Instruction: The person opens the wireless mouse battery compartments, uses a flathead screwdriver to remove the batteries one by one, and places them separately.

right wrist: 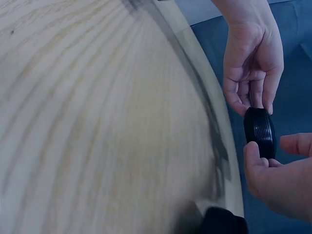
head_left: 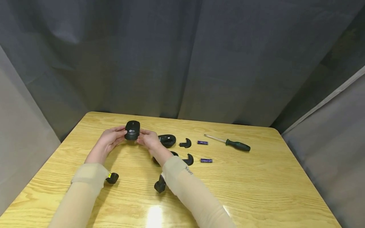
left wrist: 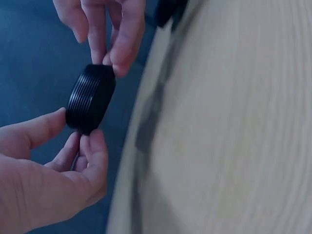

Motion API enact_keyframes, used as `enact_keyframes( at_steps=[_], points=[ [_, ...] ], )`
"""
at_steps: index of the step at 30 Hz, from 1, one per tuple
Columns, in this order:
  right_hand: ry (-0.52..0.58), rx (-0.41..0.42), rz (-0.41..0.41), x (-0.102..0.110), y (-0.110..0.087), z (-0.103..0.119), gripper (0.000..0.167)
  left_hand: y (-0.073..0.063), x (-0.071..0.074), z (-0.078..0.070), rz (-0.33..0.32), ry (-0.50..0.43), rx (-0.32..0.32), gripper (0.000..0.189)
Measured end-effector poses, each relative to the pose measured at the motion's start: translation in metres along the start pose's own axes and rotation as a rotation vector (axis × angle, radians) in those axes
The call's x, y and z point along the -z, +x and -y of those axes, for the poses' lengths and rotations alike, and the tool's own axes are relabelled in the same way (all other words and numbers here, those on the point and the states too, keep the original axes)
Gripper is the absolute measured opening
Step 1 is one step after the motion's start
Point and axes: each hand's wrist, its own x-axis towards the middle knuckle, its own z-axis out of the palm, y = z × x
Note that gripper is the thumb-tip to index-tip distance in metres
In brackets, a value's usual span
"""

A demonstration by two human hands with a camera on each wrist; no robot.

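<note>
A black computer mouse (head_left: pixel 132 128) with a small pale logo is held up over the far left of the table, its front pointing away. My left hand (head_left: pixel 110 138) grips its left side between thumb and fingertips. On the opposite side, my right hand (head_left: pixel 149 139) pinches it with the fingertips. The left wrist view has the ridged edge of the mouse (left wrist: pixel 90 100) between both hands. In the right wrist view, the mouse (right wrist: pixel 260 131) appears beyond the table edge, with one right finger standing off it.
Right of the hands lie a black oval item (head_left: pixel 167 140), another partly hidden by my forearm, and two black hooked pieces (head_left: pixel 186 143). Farther right are two purple batteries (head_left: pixel 202 142) and a dark-handled screwdriver (head_left: pixel 238 145). A grey curtain (head_left: pixel 182 63) hangs behind the wooden table (head_left: pixel 256 183).
</note>
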Motion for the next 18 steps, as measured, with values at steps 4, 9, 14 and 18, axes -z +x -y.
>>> enact_keyframes(
  at_steps=[4, 9, 14, 18],
  points=[
    [-0.007, 0.017, 0.014, 0.006, -0.003, 0.010, 0.042, -0.007, -0.010, -0.009, -0.017, 0.011, -0.038, 0.059],
    [-0.040, 0.046, 0.034, 0.012, -0.010, 0.023, 0.041, -0.015, -0.018, -0.018, -0.006, 0.003, -0.071, 0.059],
    [-0.042, 0.061, 0.054, 0.021, -0.018, 0.039, 0.040, -0.024, -0.029, -0.028, -0.023, -0.015, -0.095, 0.059],
    [-0.028, 0.058, 0.084, 0.031, -0.024, 0.049, 0.039, -0.031, -0.040, -0.034, -0.037, -0.006, -0.129, 0.057]
  ],
)
